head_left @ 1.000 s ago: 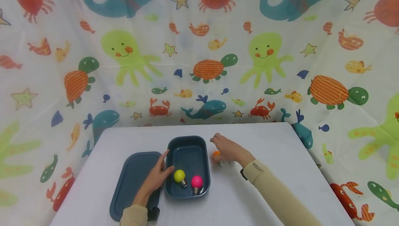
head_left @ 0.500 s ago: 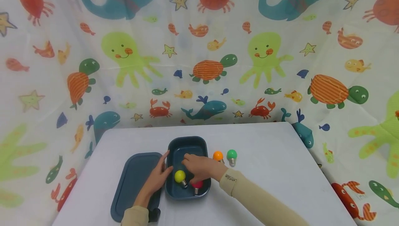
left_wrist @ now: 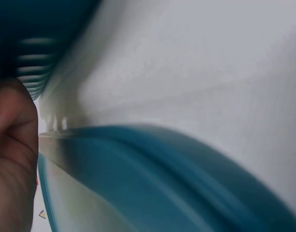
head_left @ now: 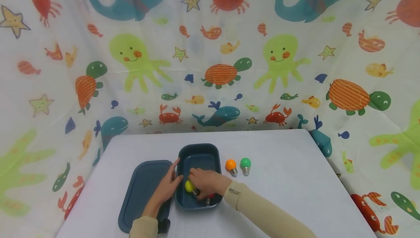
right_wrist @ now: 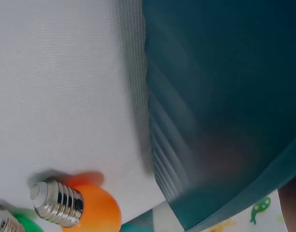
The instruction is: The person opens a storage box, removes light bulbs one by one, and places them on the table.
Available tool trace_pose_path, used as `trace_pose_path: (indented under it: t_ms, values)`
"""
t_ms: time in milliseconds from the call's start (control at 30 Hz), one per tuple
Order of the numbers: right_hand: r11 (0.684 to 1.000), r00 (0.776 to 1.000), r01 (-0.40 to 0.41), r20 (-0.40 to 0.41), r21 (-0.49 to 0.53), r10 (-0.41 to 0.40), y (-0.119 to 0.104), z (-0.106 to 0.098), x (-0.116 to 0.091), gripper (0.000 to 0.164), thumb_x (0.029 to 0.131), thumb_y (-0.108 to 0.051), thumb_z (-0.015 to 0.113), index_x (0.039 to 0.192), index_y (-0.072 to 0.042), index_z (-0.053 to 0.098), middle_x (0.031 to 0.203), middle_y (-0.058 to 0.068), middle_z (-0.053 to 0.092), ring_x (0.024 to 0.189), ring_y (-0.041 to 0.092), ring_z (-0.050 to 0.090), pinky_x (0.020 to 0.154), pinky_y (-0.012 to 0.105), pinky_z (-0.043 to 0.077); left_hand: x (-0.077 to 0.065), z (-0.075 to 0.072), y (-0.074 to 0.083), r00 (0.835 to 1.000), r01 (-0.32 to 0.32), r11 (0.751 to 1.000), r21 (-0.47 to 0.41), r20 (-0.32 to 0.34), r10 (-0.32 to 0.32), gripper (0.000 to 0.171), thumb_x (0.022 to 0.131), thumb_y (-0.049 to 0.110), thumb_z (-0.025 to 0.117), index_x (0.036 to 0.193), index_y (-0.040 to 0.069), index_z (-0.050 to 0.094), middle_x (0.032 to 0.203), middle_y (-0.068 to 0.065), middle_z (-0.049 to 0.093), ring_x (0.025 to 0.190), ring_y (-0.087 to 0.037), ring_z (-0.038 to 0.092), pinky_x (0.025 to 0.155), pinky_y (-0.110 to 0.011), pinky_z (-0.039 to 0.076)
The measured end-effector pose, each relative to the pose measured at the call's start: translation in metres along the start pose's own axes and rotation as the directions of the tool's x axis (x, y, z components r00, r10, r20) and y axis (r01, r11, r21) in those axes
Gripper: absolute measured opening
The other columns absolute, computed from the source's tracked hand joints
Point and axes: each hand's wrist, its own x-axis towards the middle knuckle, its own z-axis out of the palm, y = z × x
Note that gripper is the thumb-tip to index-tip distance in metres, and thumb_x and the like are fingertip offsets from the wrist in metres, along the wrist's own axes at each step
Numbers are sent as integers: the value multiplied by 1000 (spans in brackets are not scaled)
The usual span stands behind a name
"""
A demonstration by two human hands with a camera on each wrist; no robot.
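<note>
A dark blue box (head_left: 187,206) stands on the white table, with a yellow light bulb (head_left: 189,186) and a pink light bulb (head_left: 208,202) inside. My right hand (head_left: 206,182) reaches down into the box, its curled fingers and thumb pinching the yellow bulb near its metal base. Most of the pink bulb is hidden under this hand. My left hand (head_left: 166,188) rests relaxed against the left side of the box, thumb and fingertip at the rim. In the left wrist view, part of that hand (left_wrist: 12,121) lies beside the ribbed wall.
Right of the box lie an orange light bulb (head_left: 230,165) and a green light bulb (head_left: 245,163), side by side. A dark blue lid (head_left: 139,190) lies flat at the left, partly under my left forearm. A curtain printed with sea animals (head_left: 213,96) hangs behind the table.
My right hand has moved left from above the orange and green bulbs into the box, then lower to the yellow bulb. My left hand has stayed at the box's left side.
</note>
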Motion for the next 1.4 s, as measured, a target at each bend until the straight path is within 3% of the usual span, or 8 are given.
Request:
trace_pose_path:
  t_ms: [567,833,1167,1400]
  values:
    - [992,998,37,-36,-118,-42,-1,9,2,63,75,-49,81,123,-17,55,109,-6,47,91,5,48,84,15,46,3,1,-2,1000,17,1000,-1,15,-17,64,99,21,56,155,30,24,81,-7,42,61,-19,39,55,-34,32]
    - [999,999,-3,-40,-35,2,5,3,0,63,77,-51,78,123,-15,55,109,-5,49,88,6,48,82,17,48,3,0,-1,999,27,1000,1,21,-27,65,99,21,55,155,29,24,82,-6,42,61,-18,41,55,-33,34]
    - [989,984,-121,-123,87,131,40,-19,-20,65,78,-49,77,127,-11,55,108,-1,49,93,10,50,84,22,50,2,0,1,998,56,998,-11,25,-56,65,99,23,56,155,32,23,86,-9,45,61,-20,46,56,-36,37]
    - [926,928,-257,-196,277,316,87,-36,-53,68,81,-43,76,132,-6,50,114,3,49,99,14,50,93,28,47,2,1,-1,999,38,999,-7,21,-38,65,100,23,56,155,32,23,83,-9,43,59,-20,44,56,-36,36]
